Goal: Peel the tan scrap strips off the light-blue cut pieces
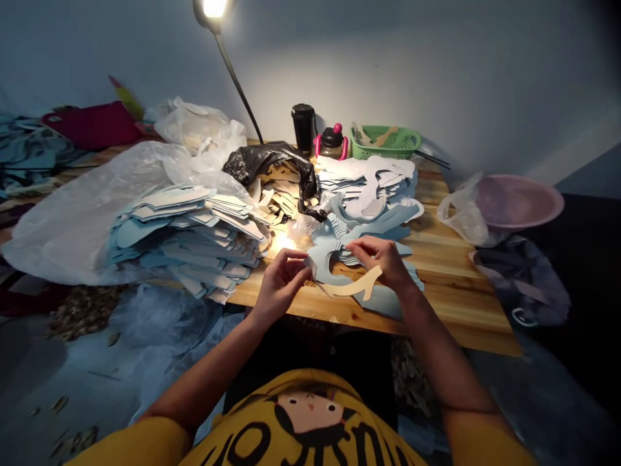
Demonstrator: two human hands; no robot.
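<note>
My left hand [280, 286] and my right hand [381, 259] hover over the front of the wooden table [456, 291]. Both pinch a curved pale blue paper cut-out [324, 262], my left fingertips at its left edge and my right fingers on its top. A cream paper strip [353, 289] runs below my right hand, seemingly joined to that cut-out. More blue cut-outs [383, 301] lie flat under my hands. Left of them rises a tall stack of blue cut-outs [194, 241], while pale, near-white cut-outs [363, 188] are piled behind.
Tan paper scraps [276, 194] and a black plastic bag [272, 167] lie mid-table. A white plastic sheet [97, 220] spreads left. At the back stand a black tumbler [303, 128], a pink-handled cup [332, 144], a green basket [385, 142] and a lit lamp [214, 9]. A pink basin [519, 200] sits right.
</note>
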